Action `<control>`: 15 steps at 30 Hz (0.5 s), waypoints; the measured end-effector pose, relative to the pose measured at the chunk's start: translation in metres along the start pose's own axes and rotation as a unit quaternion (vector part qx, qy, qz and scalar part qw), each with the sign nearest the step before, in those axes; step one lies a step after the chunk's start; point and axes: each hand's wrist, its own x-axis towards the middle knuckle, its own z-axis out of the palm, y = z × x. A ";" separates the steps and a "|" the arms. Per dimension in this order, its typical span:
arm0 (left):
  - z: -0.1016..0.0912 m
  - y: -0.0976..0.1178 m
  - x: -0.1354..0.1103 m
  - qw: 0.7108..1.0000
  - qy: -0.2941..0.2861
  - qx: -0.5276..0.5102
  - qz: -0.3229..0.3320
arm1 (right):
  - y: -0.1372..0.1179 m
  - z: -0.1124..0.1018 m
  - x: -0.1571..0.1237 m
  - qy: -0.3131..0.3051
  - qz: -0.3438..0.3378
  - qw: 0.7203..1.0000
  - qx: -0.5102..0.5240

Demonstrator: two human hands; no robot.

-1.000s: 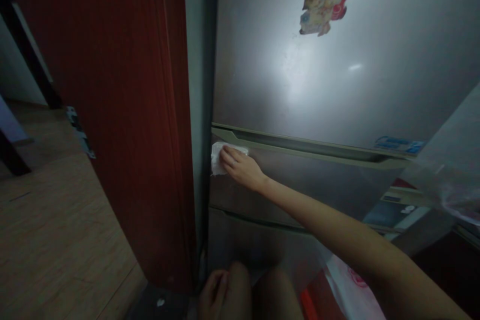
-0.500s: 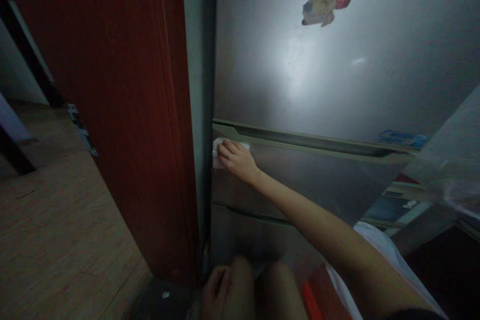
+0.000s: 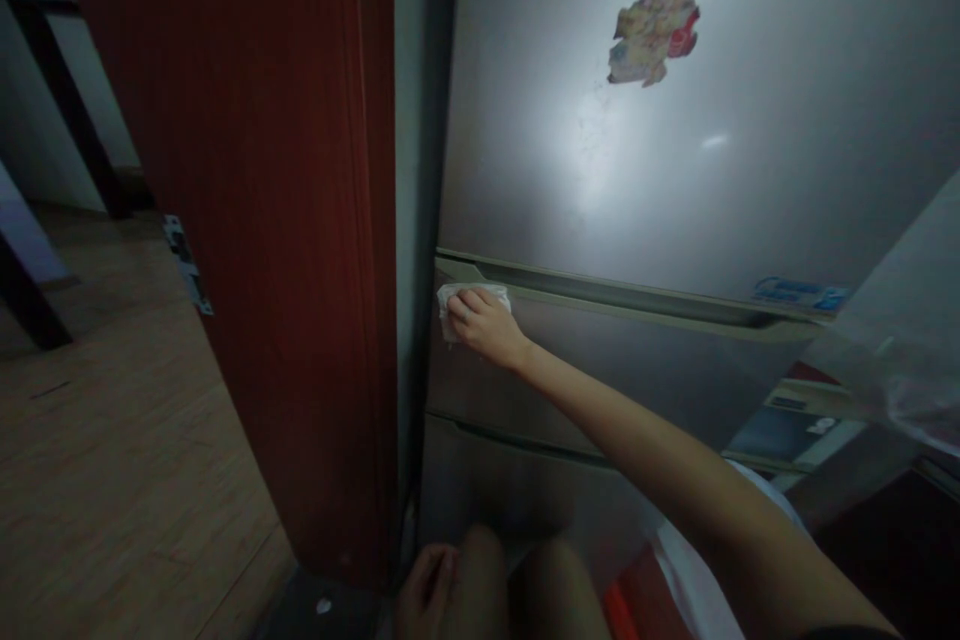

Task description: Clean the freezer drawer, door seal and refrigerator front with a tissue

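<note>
My right hand (image 3: pixel 487 325) presses a thin white cloth (image 3: pixel 452 300) flat against the left end of the middle drawer front (image 3: pixel 637 360) of a silver refrigerator, just under its recessed handle (image 3: pixel 637 295). The fingers are bent over the cloth, and a ring shows on one of them. Part of the cloth is hidden beneath the palm. Low in the view, my left hand (image 3: pixel 426 588) rests beside my knee with loosely curled fingers and nothing visible in them.
A reddish-brown wooden door (image 3: pixel 300 220) stands close on the left, with a metal latch plate (image 3: pixel 187 265) on its edge. A torn sticker (image 3: pixel 654 30) is on the upper refrigerator door (image 3: pixel 540 70). Translucent plastic (image 3: pixel 907 320) hangs at the right. Something red (image 3: pixel 637 600) lies below my right arm.
The view has shifted slightly, so the refrigerator appears lower and further right. My right hand and the cloth stay near the drawer's left end, with more of the cloth showing.
</note>
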 end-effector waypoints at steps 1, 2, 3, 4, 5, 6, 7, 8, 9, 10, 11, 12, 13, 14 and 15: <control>0.001 0.000 0.001 1.000 0.002 -0.003 -0.003 | 0.002 -0.002 0.000 -0.017 0.004 1.000 0.004; 0.003 0.000 0.002 1.000 0.003 -0.003 -0.005 | 0.003 -0.004 0.000 -0.032 0.011 0.999 0.009; 0.004 -0.001 0.002 1.000 0.002 0.000 -0.005 | 0.005 -0.004 0.000 -0.044 0.017 0.999 0.013; 0.004 -0.001 0.003 1.000 -0.001 0.005 -0.005 | 0.005 -0.005 0.000 -0.051 0.026 0.998 0.016; 0.005 -0.002 0.003 1.000 -0.004 0.010 -0.003 | 0.005 -0.004 -0.001 -0.054 0.035 0.998 0.017; 0.005 -0.003 0.004 1.000 -0.004 0.014 -0.001 | 0.005 -0.003 -0.001 -0.053 0.046 0.997 0.018; 0.005 -0.004 0.004 1.000 -0.003 0.015 0.001 | 0.004 -0.002 -0.002 -0.052 0.056 0.997 0.018; 0.004 -0.006 0.005 1.000 0.000 0.013 0.002 | 0.001 -0.001 -0.003 -0.050 0.067 0.996 0.019; 0.004 -0.007 0.005 1.000 0.001 0.012 0.000 | -0.001 0.001 -0.004 -0.051 0.075 0.996 0.021; 0.003 -0.007 0.005 1.000 0.002 0.012 0.000 | -0.005 0.003 -0.005 -0.054 0.080 0.995 0.025; 0.002 -0.008 0.005 1.000 0.001 0.015 0.000 | -0.008 0.005 -0.007 -0.059 0.079 0.995 0.031; 0.001 -0.007 0.006 1.000 -0.001 0.017 -0.001 | -0.012 0.007 -0.008 -0.064 0.074 0.995 0.037; 0.000 -0.007 0.005 1.000 -0.003 0.018 -0.003 | -0.015 0.009 -0.010 -0.069 0.067 0.995 0.042; -0.001 -0.006 0.005 1.000 -0.005 0.017 -0.006 | -0.018 0.011 -0.012 -0.072 0.059 0.995 0.045; -0.002 -0.005 0.005 1.000 -0.007 0.016 -0.009 | -0.020 0.013 -0.014 -0.072 0.050 0.995 0.047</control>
